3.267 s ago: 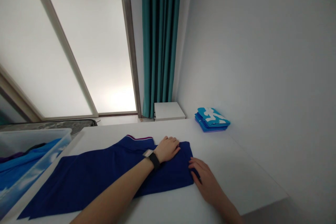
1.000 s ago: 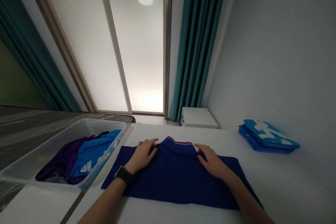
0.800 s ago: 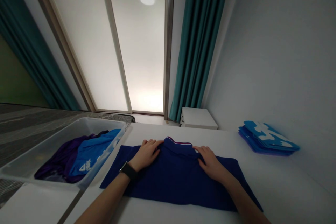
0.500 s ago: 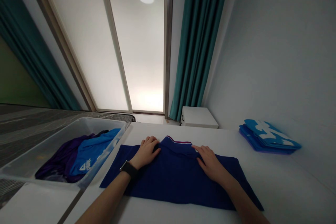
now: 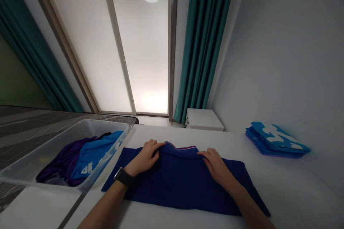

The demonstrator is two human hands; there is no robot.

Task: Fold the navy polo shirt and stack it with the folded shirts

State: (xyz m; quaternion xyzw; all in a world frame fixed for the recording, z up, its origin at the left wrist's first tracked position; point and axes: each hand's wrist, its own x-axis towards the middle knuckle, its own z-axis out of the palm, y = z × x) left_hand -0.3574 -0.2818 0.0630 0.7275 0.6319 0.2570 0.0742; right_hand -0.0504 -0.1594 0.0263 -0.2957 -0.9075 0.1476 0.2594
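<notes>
A dark blue polo shirt (image 5: 177,182) lies folded into a wide shape on the white table, its collar (image 5: 180,149) at the far edge showing a white and red trim line. My left hand (image 5: 143,157), with a black watch on the wrist, rests on the shirt. Its index fingertip touches the collar's left end, and the thumb stands apart from it. At the collar's right end is my right hand (image 5: 216,164), index finger stretched to the collar and thumb on the cloth below. Both hands look open; the cloth right under the fingertips is partly hidden.
A clear plastic bin (image 5: 107,155) at the left holds a bright blue garment (image 5: 91,154) and a purple garment (image 5: 60,161). Folded blue clothes (image 5: 276,139) are stacked at the right by the wall. A white cabinet (image 5: 204,118) stands beyond the table.
My left index finger has stretched to the right onto the collar's end. The collar's left corner has shifted left and flattened. My right fingertips have moved slightly lower at the collar's right end.
</notes>
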